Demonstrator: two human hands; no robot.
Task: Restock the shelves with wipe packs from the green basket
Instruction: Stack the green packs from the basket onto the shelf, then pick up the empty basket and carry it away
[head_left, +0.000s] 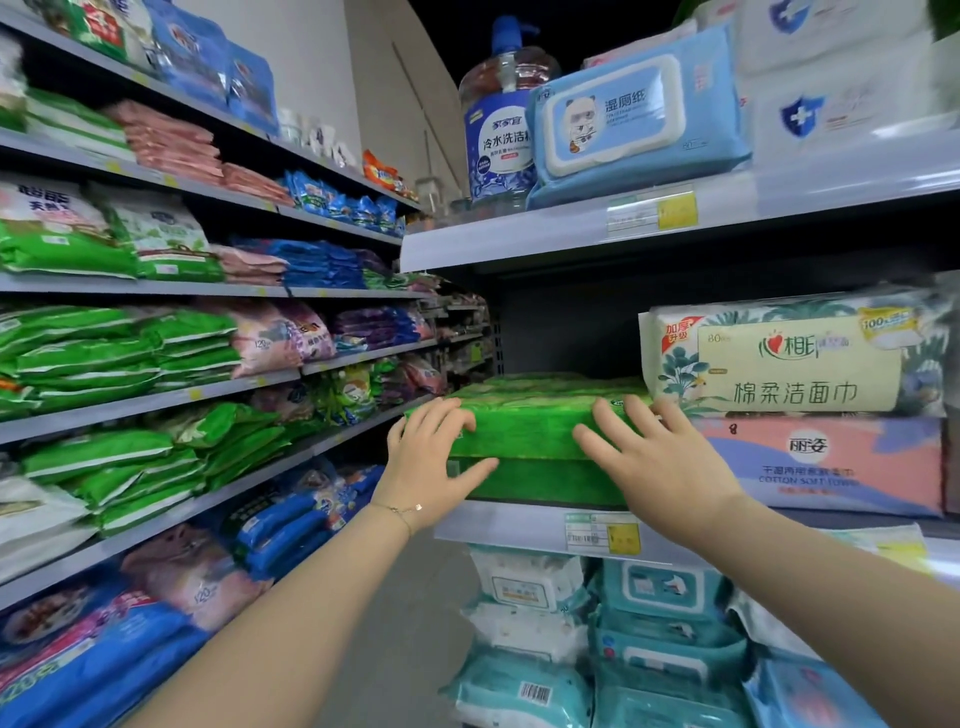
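Observation:
Two green wipe packs (524, 431) lie stacked on the middle shelf (519, 525) at the right, their front edge at the shelf lip. My left hand (431, 462) grips the left front corner of the upper pack, thumb under it and fingers on top. My right hand (660, 462) lies flat with spread fingers on the stack's right front, touching it. More green packs sit behind on the same shelf. The green basket is out of view.
Right of the stack stand a cream tissue pack (795, 358) on a pink towel pack (831, 462). Above, a blue wipe pack (634, 114) and a detergent bottle (501, 130). Teal wipe packs (660, 623) fill the shelf below. Long shelves of bags run along the left.

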